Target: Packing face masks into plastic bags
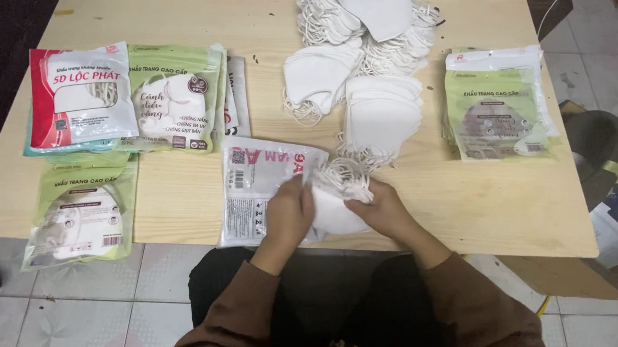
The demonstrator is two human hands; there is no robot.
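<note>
At the bench's near edge, left hand (288,215) and right hand (383,209) pinch stacked masks (336,209); keep their edges squared beside the pouch (250,195).

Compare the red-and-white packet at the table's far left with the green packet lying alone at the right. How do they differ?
The red-and-white packet lies landscape on top of other packets; the green packet lies portrait, on a small stack of its own. The first has a red band, the second a pale green front. Both are flat, sealed, and away from the hands.
</note>
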